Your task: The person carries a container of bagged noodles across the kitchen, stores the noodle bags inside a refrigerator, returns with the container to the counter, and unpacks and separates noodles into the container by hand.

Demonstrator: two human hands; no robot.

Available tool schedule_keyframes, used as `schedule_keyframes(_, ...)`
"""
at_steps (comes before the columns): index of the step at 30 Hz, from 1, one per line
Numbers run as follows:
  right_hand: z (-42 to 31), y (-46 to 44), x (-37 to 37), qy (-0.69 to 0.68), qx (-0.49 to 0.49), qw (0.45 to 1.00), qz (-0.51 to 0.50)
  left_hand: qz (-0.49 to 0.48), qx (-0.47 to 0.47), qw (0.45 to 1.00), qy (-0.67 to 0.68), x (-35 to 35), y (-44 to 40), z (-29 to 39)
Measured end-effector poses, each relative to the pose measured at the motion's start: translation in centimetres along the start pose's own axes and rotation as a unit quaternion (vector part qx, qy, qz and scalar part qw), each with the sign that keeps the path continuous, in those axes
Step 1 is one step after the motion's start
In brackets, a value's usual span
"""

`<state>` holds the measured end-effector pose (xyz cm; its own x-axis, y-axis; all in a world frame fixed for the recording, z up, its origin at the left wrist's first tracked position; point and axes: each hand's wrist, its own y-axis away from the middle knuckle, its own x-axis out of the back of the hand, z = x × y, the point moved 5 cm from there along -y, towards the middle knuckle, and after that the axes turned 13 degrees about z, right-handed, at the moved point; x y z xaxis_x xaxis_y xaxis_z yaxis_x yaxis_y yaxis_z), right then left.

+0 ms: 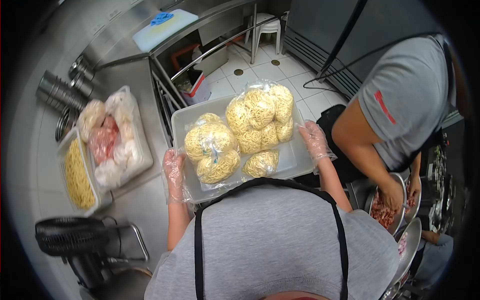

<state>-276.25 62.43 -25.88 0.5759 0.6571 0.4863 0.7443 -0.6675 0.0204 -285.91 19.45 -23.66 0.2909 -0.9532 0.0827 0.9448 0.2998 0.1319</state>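
A white plastic tray [289, 164] is held up in front of my body, one hand at each side. My left hand [174, 170], in a clear plastic glove, grips its left edge. The right edge is gripped by my right hand [314, 140], gloved the same way. Inside the tray lie clear bags of yellow noodles: a large bag [212, 150] on the left, another large bag [260, 112] at the back right and a small bag [261, 164] near the front. The fingertips under the tray are hidden.
At left, a counter holds a bin of bagged food [120, 145], a container of loose noodles [77, 175] and a black fan [72, 237]. A co-worker [405, 95] at right has both hands in bowls of meat [382, 210]. Behind stand a cutting board [165, 30] and a white stool [267, 30].
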Motion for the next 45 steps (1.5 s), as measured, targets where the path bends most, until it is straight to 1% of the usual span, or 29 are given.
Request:
schedule_keyframes(2, 1.4, -3.6, -2.6, -0.008, -0.007, 1.0, -0.003, -0.019, -0.004, 1.0, 0.025, -2.8, -3.9, -0.2)
schedule_keyframes(4, 1.7, -7.3, -4.4, -0.068, 0.022, 0.996, 0.046, -0.032, -0.007, 0.998, 0.048, -5.6, -7.3, -0.7)
schedule_keyframes(5, 3.1, -7.0, -3.6, -0.073, 0.007, 0.997, 0.04, -0.03, -0.021, 0.999, -0.015, -5.9, -6.2, -0.9)
schedule_keyframes(6, 1.9, -10.5, -4.8, -0.057, 0.014, 0.998, 0.036, -0.029, -0.051, 0.996, -0.062, -8.0, -9.6, -0.3)
schedule_keyframes(7, 1.4, -11.9, -5.1, -0.038, 0.007, 0.999, 0.025, -0.03, -0.052, 0.995, -0.074, -9.0, -11.0, 0.0)
schedule_keyframes(8, 1.1, -13.9, -5.7, -0.028, -0.064, 0.997, -0.018, -0.043, -0.067, 0.995, -0.067, -10.1, -12.4, 0.4)
schedule_keyframes(9, 0.9, -16.0, -6.2, -0.036, -0.063, 0.997, -0.012, -0.056, -0.092, 0.993, -0.052, -12.0, -14.0, 1.5)
schedule_keyframes(10, 0.6, -17.9, -6.6, -0.035, -0.037, 0.999, -0.001, -0.038, -0.063, 0.996, -0.056, -13.7, -14.7, 2.6)
schedule_keyframes(11, 0.7, -19.3, -6.8, -0.03, -0.018, 0.999, 0.006, -0.042, -0.063, 0.995, -0.062, -15.3, -15.8, 3.1)
schedule_keyframes(12, 0.8, -17.2, -7.1, -0.076, -0.001, 0.996, 0.046, -0.056, -0.041, 0.997, -0.046, -14.2, -15.7, 2.7)
schedule_keyframes(14, 1.0, -18.4, -7.4, -0.073, 0.007, 0.994, 0.082, -0.091, -0.02, 0.996, 0.009, -15.8, -18.3, 2.2)
schedule_keyframes(15, 1.2, -18.3, -7.7, -0.068, 0.023, 0.99, 0.121, -0.103, -0.024, 0.994, -0.011, -16.6, -19.5, 2.0)
schedule_keyframes(17, 3.3, -17.9, -8.8, -0.067, -0.013, 0.987, 0.144, -0.139, -0.029, 0.989, -0.035, -18.5, -22.4, 0.5)
schedule_keyframes(19, 3.2, -17.4, -8.7, -0.055, -0.126, 0.984, 0.113, -0.174, -0.007, 0.984, -0.031, -21.4, -23.7, 0.1)
schedule_keyframes(20, 4.3, -17.3, -9.4, -0.057, -0.132, 0.98, 0.136, -0.194, 0.007, 0.981, -0.013, -22.8, -24.9, 0.1)
schedule_keyframes(22, 6.1, -16.8, -10.8, -0.064, -0.099, 0.972, 0.205, -0.245, 0.007, 0.969, -0.02, -25.0, -27.5, -0.3)
schedule_keyframes(25, 4.2, -15.4, -11.6, -0.023, -0.095, 0.951, 0.293, -0.315, -0.019, 0.949, -0.023, -27.4, -31.1, -1.6)
schedule_keyframes(26, 4.3, -10.6, -13.1, -0.017, -0.105, 0.948, 0.3, -0.318, -0.018, 0.947, -0.03, -23.4, -30.2, -3.8)
schedule_keyframes(28, 3.3, -9.4, -13.0, -0.026, -0.109, 0.954, 0.277, -0.323, -0.015, 0.946, 0.004, -23.2, -30.1, -5.0)
schedule_keyframes(32, 5.6, -8.5, -14.2, -0.025, -0.072, 0.944, 0.32, -0.339, -0.004, 0.941, 0.01, -24.5, -30.4, -6.6)
schedule_keyframes(33, 5.9, -3.1, -14.2, -0.025, -0.091, 0.948, 0.303, -0.341, 0.015, 0.94, -0.003, -20.7, -27.6, -9.4)
schedule_keyframes(35, 6.6, -2.6, -15.1, -0.024, -0.099, 0.949, 0.298, -0.342, 0.015, 0.939, 0.016, -20.8, -28.4, -11.1)
schedule_keyframes(37, 7.0, -3.1, -14.7, -0.017, -0.052, 0.938, 0.343, -0.355, 0.007, 0.935, 0.017, -21.2, -28.4, -12.0)
schedule_keyframes(39, 6.7, -2.8, -13.9, 0.005, -0.056, 0.944, 0.326, -0.349, -0.008, 0.937, 0.02, -20.6, -27.9, -11.9)
schedule_keyframes(40, 6.5, -2.8, -13.3, -0.004, -0.084, 0.963, 0.257, -0.297, 0.013, 0.955, -0.017, -17.3, -25.8, -9.2)
schedule_keyframes(41, 7.3, -4.4, -14.0, 0.006, -0.09, 0.969, 0.232, -0.28, 0.025, 0.96, -0.017, -17.7, -26.4, -9.1)
schedule_keyframes(42, 7.6, -6.1, -14.1, -0.003, -0.087, 0.967, 0.239, -0.258, 0.052, 0.965, -0.01, -18.6, -26.3, -8.1)
schedule_keyframes(43, 7.6, -6.4, -13.9, -0.002, -0.086, 0.967, 0.239, -0.258, 0.052, 0.965, -0.008, -19.0, -26.3, -8.3)
schedule_keyframes(45, 7.0, -6.8, -13.3, -0.025, -0.095, 0.966, 0.238, -0.263, -0.012, 0.965, -0.001, -19.5, -26.4, -8.1)
